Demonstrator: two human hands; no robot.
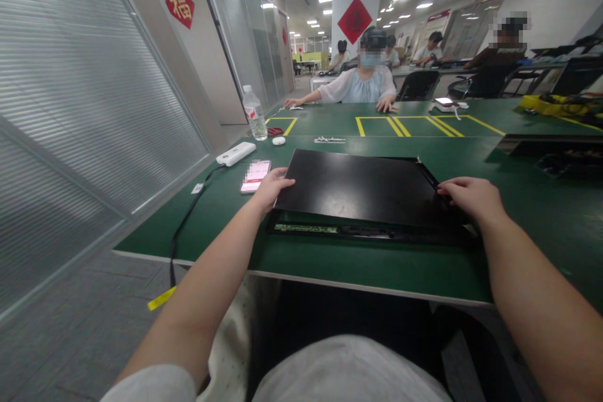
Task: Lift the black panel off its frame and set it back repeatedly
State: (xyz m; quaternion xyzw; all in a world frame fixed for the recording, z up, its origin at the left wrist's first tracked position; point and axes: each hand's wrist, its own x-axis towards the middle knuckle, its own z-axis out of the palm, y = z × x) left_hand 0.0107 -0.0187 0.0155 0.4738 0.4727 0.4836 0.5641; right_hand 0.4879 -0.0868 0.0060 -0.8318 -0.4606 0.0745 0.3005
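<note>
Table [306,264]: green top, supporting all items below; clock positions are read from the panel's centre, 6 o'clock nearest the wearer. Co-worker [358,85]: seated across the table at 12 o'clock, both hands on the tabletop. Frame [377,232]: black, resting on the table under the panel, near rail exposed at 6 o'clock. Panel [353,188]: black, above the frame, tilted; its 9 o'clock side stands raised, and the near gap narrows toward 4 o'clock. Right hand [471,198]: at 3 o'clock, fingertips pinched on the frame's side rail; whether they also grip the panel cannot be told. Left hand [273,188]: at 9 o'clock, grasping the panel's edge, thumb on the upper face. Bottle [254,114]: upright, 10 o'clock. White block [237,154]: between 9 and 10 o'clock, black cable attached. Phone [255,176]: 9 o'clock, beside the left hand, screen lit. Circuit strip [306,228]: green, in the frame's near rail, 7 o'clock. White case [279,141]: 10 o'clock, near the bottle.
</note>
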